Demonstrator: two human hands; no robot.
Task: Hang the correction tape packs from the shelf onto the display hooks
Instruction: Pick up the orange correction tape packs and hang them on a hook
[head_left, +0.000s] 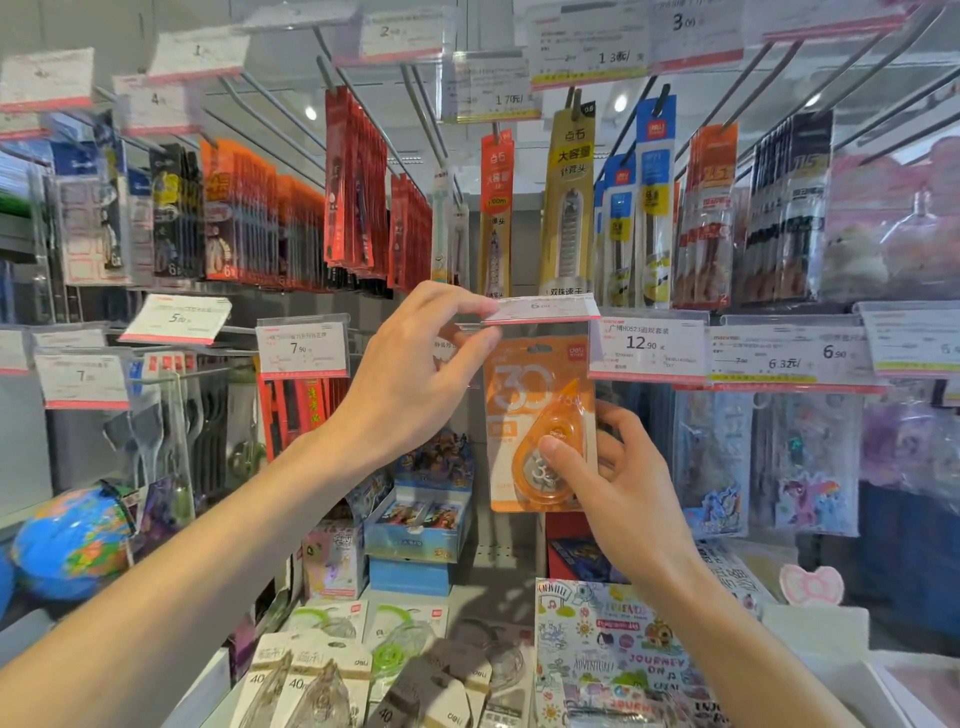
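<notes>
An orange correction tape pack (524, 400) hangs upright in the middle of the display, its clear top edge just under a flipped-up price tag (543, 307). My right hand (613, 483) pinches the pack's lower part, thumb on the tape dispenser bubble. My left hand (415, 374) pinches the pack's top left edge by the price tag, fingers curled. The hook itself is hidden behind the tag. Several more correction tape packs (332, 670), white with green or beige dispensers, lie on the shelf below.
Rows of hooks carry pen and refill packs (358, 182) above and sticker packs (769, 462) to the right. Price tags (302, 347) jut out at hand level. A globe (72, 540) sits lower left; a patterned notebook (613, 649) lies on the shelf right of the packs.
</notes>
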